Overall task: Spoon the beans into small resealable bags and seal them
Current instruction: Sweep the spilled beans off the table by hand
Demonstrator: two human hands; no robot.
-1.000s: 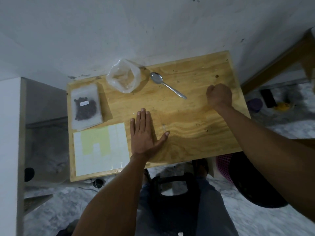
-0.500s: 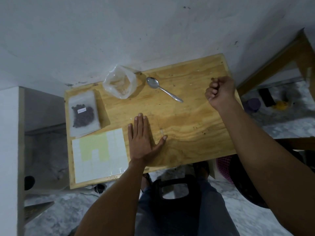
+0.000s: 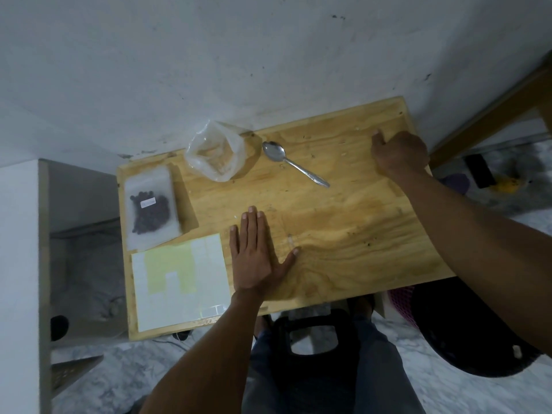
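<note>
Seen from the head camera, looking down on a small wooden table (image 3: pixel 343 222) set against a pale wall (image 3: pixel 239 70). Left hand (image 3: pixel 257 255) lying flat, palm down, on the near middle of the tabletop, fingers straight and close together, thumb spread out to the right, gripping nothing. Just left of it, nearly touching the little finger, a sheet of white labels (image 3: pixel 179 282) with a yellowish patch where some are peeled away. Beyond that sheet, at the far left of the table, a small resealable bag (image 3: pixel 150 207) lying flat, dark beans (image 3: pixel 149 218) inside and a small white label on its face; well clear of both hands. At the far edge, against the wall, an open clear plastic bag (image 3: pixel 216 153) standing crumpled, mouth upward, apparently without beans. Just right of it a metal spoon (image 3: pixel 294 165) lying bowl-up, bowl toward the wall, handle slanting toward the near right; untouched, between the clear bag and the right hand. Right hand (image 3: pixel 400 153) at the far right of the table, fingers curled under into a loose fist, one fingertip poking out toward the wall; whether anything sits inside the curl cannot be told. Below the table edge, grey trousers (image 3: pixel 373 369) and a marbled floor (image 3: pixel 448 392).
</note>
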